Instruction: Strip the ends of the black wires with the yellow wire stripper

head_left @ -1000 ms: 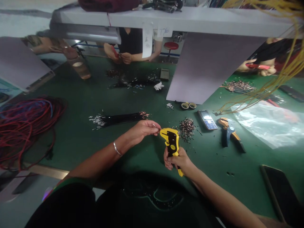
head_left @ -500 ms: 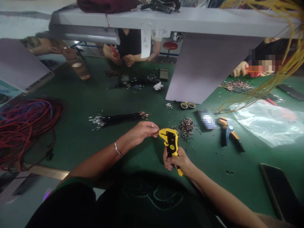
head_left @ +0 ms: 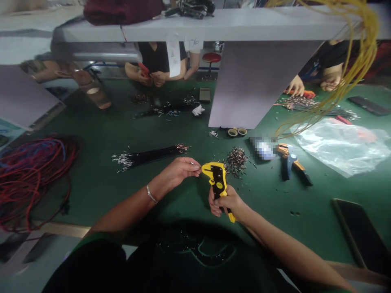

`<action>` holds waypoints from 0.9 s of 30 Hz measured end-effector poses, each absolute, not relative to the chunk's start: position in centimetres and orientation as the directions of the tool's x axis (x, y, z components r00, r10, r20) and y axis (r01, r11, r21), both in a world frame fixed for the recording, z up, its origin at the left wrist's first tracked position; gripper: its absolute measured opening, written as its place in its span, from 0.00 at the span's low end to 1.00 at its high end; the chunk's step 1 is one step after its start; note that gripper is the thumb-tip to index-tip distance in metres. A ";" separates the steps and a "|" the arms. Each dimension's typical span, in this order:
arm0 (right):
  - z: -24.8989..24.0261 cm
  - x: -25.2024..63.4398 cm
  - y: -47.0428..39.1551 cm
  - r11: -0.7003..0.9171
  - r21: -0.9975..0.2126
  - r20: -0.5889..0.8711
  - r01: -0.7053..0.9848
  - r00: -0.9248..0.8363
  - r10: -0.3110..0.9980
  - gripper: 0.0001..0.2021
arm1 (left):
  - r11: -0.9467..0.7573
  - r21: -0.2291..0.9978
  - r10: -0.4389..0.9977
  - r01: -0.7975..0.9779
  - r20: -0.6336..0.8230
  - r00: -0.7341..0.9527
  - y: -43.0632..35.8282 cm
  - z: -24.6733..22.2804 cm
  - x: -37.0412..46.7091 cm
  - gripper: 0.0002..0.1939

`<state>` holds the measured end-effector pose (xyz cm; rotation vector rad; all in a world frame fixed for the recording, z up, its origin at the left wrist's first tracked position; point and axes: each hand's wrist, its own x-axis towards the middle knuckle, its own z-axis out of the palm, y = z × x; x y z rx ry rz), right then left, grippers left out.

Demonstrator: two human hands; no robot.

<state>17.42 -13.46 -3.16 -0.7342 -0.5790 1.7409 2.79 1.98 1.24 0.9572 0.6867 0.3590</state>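
My right hand is wrapped round the handles of a yellow and black wire stripper, held upright over the green table. My left hand pinches a short wire between thumb and fingertips, right beside the tool's yellow jaws. Most of the wire is hidden by the fingers. Behind my left hand lies a bundle of black wires, with silvery ends on the left and copper-coloured ends on the right. A heap of small stripped-off wire pieces sits just beyond the stripper.
Red and blue cable coils lie at left. To the right are an orange and blue stripper, a clear plastic bag and a phone. A grey divider and shelf stand ahead; co-workers' hands work beyond.
The camera view has shifted slightly. My hands keep nearly the same pose, wire at the stripper's jaws. At far right, a co-worker's hand has lowered an orange-red tool to the table.
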 end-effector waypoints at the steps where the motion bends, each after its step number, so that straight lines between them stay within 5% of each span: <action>1: -3.1 17.5 -13.5 -0.279 -0.701 -0.187 -0.656 -0.208 0.960 0.07 | 0.534 0.845 0.567 0.018 -0.374 0.734 1.9 1.3 2.8 0.08; 27: -1.2 19.2 -13.5 -0.226 -0.637 -0.104 -0.737 -0.208 0.973 0.09 | 0.370 0.925 0.749 -0.084 -0.243 0.616 1.0 2.8 2.8 0.05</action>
